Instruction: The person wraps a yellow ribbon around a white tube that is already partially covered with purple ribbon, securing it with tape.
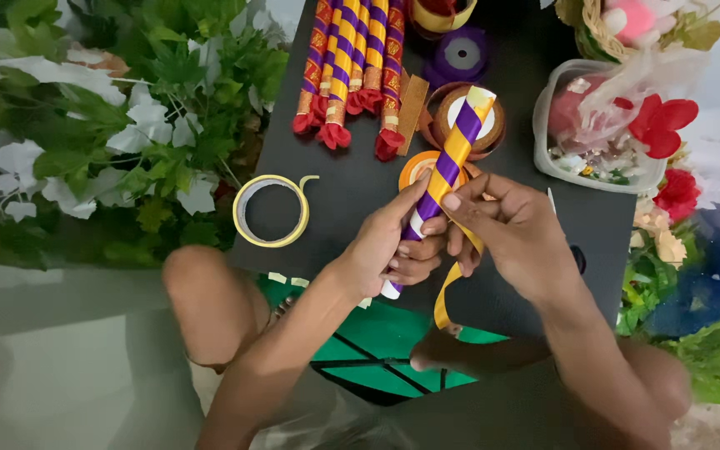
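Here left hand [389,242] grip clenched round the purple-and-yellow wrapped stick [447,162]; right hand [514,229] pinches the yellow ribbon [446,296] against it, above the black table [352,179].

Stick's [450,158] lower part behind fingers [410,267]

Home craft corner, ribbon spools [460,54], artificial foliage [127,125], floor seating

Black table [360,192], tape ring [272,211], wrapped sticks [352,67]
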